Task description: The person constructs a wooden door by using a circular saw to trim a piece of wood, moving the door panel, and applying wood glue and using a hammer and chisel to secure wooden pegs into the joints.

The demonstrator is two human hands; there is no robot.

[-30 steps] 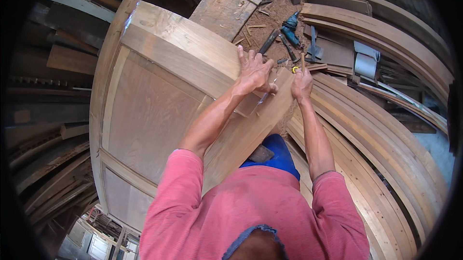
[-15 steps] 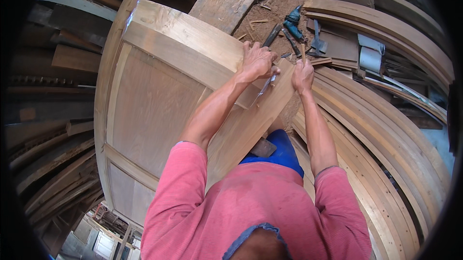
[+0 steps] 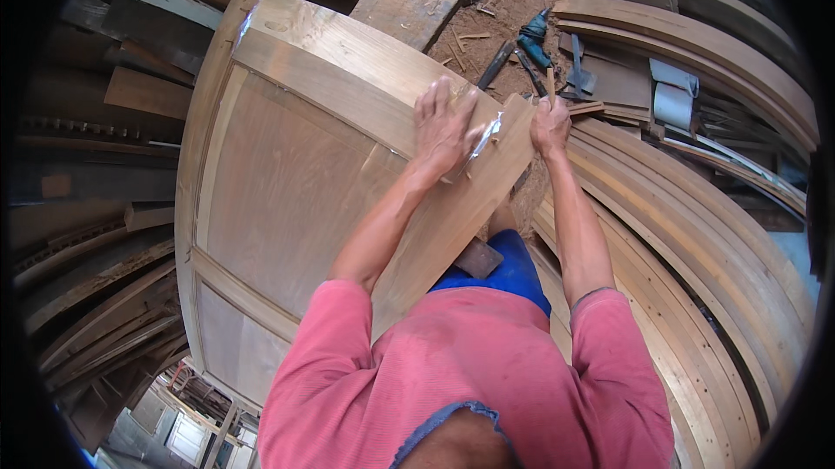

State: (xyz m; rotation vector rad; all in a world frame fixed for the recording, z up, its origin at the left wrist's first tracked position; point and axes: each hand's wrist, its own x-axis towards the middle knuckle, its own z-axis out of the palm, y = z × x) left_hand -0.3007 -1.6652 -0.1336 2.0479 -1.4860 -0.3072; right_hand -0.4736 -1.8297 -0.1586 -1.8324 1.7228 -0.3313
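A pale brown wooden door (image 3: 335,165), grained, with recessed panels (image 3: 270,182), lies in front of the person. Curved boards (image 3: 678,226) are stacked to its right. The left hand (image 3: 445,128), blurred, is open over the door's far side. The right hand (image 3: 551,126) is closed just beside the door's far right corner. A white streak (image 3: 490,132) marks the joint near that corner; the right hand grips a slim wooden stick (image 3: 551,83).

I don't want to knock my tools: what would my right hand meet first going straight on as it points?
Probably the dark tool right beside the drill; depth is unclear, and both may lie lower, so the right hand could pass above.
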